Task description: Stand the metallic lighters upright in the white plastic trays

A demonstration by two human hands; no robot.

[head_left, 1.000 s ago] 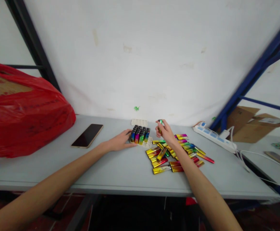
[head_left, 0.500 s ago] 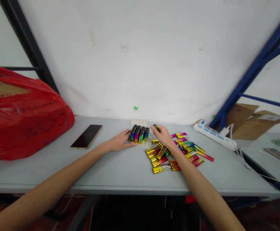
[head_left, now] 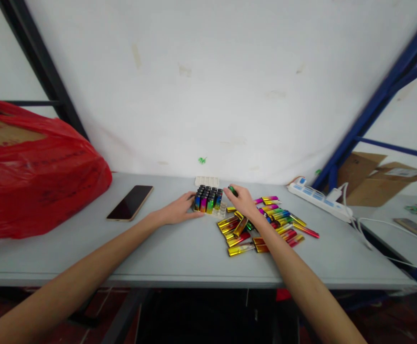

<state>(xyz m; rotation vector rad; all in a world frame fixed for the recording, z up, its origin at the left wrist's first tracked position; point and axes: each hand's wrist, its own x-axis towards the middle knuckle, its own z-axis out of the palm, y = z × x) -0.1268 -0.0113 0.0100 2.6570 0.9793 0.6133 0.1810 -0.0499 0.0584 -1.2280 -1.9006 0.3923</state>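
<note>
The right hand (head_left: pixel 242 197) is closed on 1 green lighter (head_left: pixel 232 191), partly hidden by the fingers. At its 8 o'clock, just beside, is the pale tray (head_left: pixel 223 210), where a tight block of lighters (head_left: pixel 203 203) stands upright, black tops up. The left hand (head_left: pixel 178 210) is half open, thumb and fingers spread at the tray's 9 o'clock side, seemingly touching it. As I judge, most of the tray is filled; the cells towards 4 o'clock look free. From the right hand, many loose lighters (head_left: pixel 240 249) lie flat in a pile at 4 o'clock, not yet upright. Farther, at 3 o'clock, is a power strip (head_left: pixel 319 202); at 9 o'clock, beyond the left hand, a phone (head_left: pixel 130 203) and a red plastic bag (head_left: pixel 43 177).
</note>
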